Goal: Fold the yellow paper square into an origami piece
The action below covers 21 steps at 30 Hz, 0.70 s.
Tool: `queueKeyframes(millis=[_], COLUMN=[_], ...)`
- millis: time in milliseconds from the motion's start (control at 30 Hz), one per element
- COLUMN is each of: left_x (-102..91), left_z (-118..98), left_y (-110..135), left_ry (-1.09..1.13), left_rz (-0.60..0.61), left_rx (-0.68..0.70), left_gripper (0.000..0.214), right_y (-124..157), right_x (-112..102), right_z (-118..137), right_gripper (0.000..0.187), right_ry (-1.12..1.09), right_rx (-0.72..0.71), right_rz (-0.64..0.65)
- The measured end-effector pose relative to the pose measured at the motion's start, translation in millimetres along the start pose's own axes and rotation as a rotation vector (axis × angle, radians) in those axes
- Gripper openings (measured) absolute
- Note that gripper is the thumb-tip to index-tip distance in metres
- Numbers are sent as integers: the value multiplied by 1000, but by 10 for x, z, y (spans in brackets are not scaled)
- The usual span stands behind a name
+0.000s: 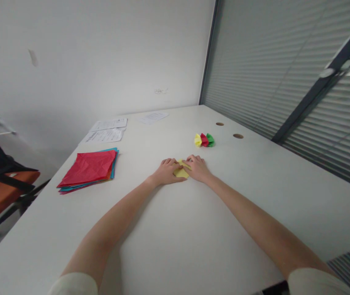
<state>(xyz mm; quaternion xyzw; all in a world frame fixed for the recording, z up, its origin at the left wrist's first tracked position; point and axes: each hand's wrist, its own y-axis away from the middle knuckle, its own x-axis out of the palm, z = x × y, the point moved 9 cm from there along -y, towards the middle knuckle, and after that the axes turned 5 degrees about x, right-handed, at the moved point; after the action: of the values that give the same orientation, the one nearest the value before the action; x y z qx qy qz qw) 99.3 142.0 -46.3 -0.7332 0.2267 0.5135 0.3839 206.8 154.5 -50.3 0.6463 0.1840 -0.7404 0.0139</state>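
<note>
A small piece of yellow paper (181, 173), seemingly folded, lies on the white table between my two hands. My left hand (166, 172) has its fingers and thumb bent over the paper's left side. On the other side, my right hand (198, 168) pinches the paper's upper right edge with curled fingers. Both hands rest low on the tabletop, and their fingers hide parts of the paper. Just beyond my right hand sit folded paper pieces, a yellow one (197, 140), a red one (204, 139) and a green one (210, 140), side by side and touching.
A stack of coloured paper sheets (89, 168), red on top, lies on the left. Printed sheets (105, 135) lie behind it. The table (162, 237) has two round holes near the window blinds (254, 73). An orange-seated chair (5, 192) stands left.
</note>
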Motion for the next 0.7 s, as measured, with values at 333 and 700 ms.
queueKeyframes(millis=[333, 700], left_x=[-15, 13], left_z=[-23, -24], left_y=[-9, -13], left_ry=[1, -33], left_rz=[2, 87], left_rx=[11, 13], left_gripper=[59, 58], right_y=[-6, -14], right_x=[36, 52], right_z=[-22, -53], right_gripper=[38, 37], right_ry=[6, -26], right_rx=[15, 35], right_rz=[11, 2])
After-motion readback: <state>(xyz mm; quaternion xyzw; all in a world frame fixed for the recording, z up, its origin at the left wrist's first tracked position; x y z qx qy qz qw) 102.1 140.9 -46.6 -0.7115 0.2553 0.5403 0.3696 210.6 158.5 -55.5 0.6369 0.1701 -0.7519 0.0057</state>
